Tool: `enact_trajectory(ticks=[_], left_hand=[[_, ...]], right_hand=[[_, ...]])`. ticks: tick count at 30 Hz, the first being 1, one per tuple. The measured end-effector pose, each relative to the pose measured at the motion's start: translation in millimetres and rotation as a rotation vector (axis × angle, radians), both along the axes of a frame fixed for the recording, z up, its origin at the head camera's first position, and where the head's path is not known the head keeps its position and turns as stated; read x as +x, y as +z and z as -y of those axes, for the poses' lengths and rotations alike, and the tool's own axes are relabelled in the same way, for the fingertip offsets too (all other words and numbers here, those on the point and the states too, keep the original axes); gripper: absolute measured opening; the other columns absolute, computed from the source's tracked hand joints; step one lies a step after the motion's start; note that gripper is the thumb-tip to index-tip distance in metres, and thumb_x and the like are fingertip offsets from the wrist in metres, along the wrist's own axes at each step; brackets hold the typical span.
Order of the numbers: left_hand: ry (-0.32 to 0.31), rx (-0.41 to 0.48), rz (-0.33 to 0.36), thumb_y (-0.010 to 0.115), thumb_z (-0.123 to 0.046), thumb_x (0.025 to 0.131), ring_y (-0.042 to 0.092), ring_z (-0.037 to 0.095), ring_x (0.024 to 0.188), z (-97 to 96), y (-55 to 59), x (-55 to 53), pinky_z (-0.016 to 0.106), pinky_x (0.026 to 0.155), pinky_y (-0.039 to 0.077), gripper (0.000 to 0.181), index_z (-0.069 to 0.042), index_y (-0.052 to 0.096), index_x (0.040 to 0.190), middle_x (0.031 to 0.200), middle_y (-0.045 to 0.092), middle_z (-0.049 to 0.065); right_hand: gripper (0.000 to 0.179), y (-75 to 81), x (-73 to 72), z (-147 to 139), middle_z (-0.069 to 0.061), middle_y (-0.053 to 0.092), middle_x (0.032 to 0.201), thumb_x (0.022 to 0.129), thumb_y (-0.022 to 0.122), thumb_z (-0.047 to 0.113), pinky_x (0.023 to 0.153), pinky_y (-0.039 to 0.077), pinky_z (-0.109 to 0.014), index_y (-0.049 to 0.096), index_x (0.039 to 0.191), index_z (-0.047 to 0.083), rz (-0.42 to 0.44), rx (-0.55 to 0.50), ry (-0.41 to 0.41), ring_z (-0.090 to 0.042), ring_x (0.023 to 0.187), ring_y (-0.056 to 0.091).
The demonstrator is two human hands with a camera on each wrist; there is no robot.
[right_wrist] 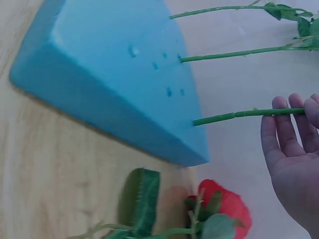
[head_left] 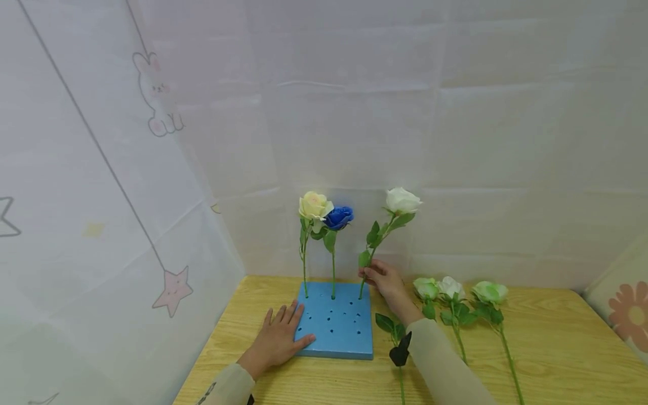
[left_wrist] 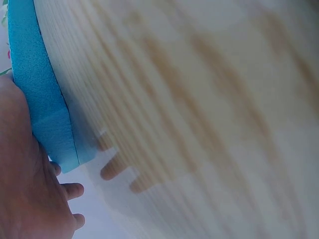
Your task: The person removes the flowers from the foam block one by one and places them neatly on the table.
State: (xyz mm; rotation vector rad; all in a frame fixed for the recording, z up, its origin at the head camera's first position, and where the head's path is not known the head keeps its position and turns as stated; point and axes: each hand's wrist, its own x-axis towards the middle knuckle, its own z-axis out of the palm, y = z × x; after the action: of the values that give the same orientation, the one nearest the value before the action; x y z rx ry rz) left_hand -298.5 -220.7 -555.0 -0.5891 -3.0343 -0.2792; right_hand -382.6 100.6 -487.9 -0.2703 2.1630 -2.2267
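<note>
A blue foam block (head_left: pixel 331 337) with several holes lies on the table. My left hand (head_left: pixel 277 336) rests spread on its left edge, the thumb over the top. At the back right, a white rose (head_left: pixel 403 201) leans to the right, its stem base in a hole. My right hand (head_left: pixel 386 281) pinches that stem between thumb and fingers; in the right wrist view the stem (right_wrist: pixel 239 114) meets the block. A pale yellow rose (head_left: pixel 315 207) and a blue rose (head_left: pixel 339 217) stand in the back row of holes.
On the table's right lie a light green rose (head_left: pixel 427 288), a white rose (head_left: pixel 451 287) and another green rose (head_left: pixel 489 292). Near my right forearm lies a red rose (right_wrist: pixel 229 209), its bloom hidden in the head view. A white printed cloth (head_left: pixel 329 112) hangs behind the table.
</note>
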Motion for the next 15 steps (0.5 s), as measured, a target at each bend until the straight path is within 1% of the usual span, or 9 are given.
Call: enact_trajectory(ticks=[3, 5, 7, 11, 13, 15], left_hand=[[0.002, -0.004, -0.001, 0.028, -0.082, 0.093, 0.027, 0.042, 0.150, -0.1, -1.1, -1.3, 0.069, 0.116, 0.016, 0.095, -0.018, 0.024, 0.163, 0.169, 0.019, 0.008], [-0.003, 0.003, 0.002, 0.030, -0.080, 0.094, 0.027, 0.043, 0.150, -0.9, 1.1, -0.6, 0.070, 0.116, 0.015, 0.094, -0.016, 0.025, 0.163, 0.168, 0.021, 0.010], [-0.009, 0.011, -0.006, 0.033, -0.078, 0.096, 0.028, 0.045, 0.149, -1.8, 3.1, 0.7, 0.071, 0.115, 0.015, 0.093, -0.013, 0.027, 0.162, 0.167, 0.023, 0.012], [-0.014, 0.027, -0.007, 0.038, -0.073, 0.098, 0.029, 0.047, 0.148, -3.6, 7.7, 4.1, 0.073, 0.114, 0.014, 0.090, -0.009, 0.029, 0.161, 0.165, 0.026, 0.016], [-0.013, 0.030, -0.009, 0.039, -0.072, 0.098, 0.029, 0.047, 0.147, -4.1, 8.6, 5.3, 0.072, 0.114, 0.014, 0.089, -0.009, 0.029, 0.161, 0.165, 0.027, 0.017], [-0.018, 0.036, -0.005, 0.039, -0.072, 0.099, 0.029, 0.048, 0.147, -4.1, 9.2, 6.3, 0.073, 0.114, 0.014, 0.089, -0.009, 0.029, 0.161, 0.165, 0.027, 0.018]], right_hand=[[0.024, 9.3, 1.3, -1, -0.024, 0.068, 0.121, 0.104, 0.059, 0.010, 0.103, 0.050, -0.049, 0.067, 0.125, 0.001, -0.016, 0.023, -0.009, -0.039, 0.116, 0.065], [0.027, 14.8, 1.7, -2, -0.027, 0.066, 0.125, 0.104, 0.058, 0.010, 0.102, 0.050, -0.049, 0.065, 0.128, -0.001, -0.019, 0.037, -0.005, -0.037, 0.116, 0.066], [0.031, 18.9, 2.8, -4, -0.026, 0.067, 0.125, 0.104, 0.058, 0.010, 0.101, 0.051, -0.049, 0.062, 0.131, -0.003, -0.028, 0.049, -0.005, -0.033, 0.112, 0.069], [0.037, 23.0, 8.3, -9, -0.018, 0.070, 0.122, 0.104, 0.059, 0.014, 0.103, 0.049, -0.053, 0.059, 0.137, -0.003, -0.051, 0.061, 0.014, -0.029, 0.112, 0.069], [0.037, 24.0, 12.3, -12, -0.014, 0.071, 0.120, 0.104, 0.060, 0.016, 0.103, 0.048, -0.054, 0.059, 0.137, -0.001, -0.068, 0.062, 0.025, -0.028, 0.111, 0.069], [0.035, 25.5, 16.7, -16, -0.013, 0.071, 0.119, 0.104, 0.061, 0.017, 0.102, 0.049, -0.053, 0.061, 0.136, 0.003, -0.079, 0.067, 0.030, -0.027, 0.111, 0.069]])
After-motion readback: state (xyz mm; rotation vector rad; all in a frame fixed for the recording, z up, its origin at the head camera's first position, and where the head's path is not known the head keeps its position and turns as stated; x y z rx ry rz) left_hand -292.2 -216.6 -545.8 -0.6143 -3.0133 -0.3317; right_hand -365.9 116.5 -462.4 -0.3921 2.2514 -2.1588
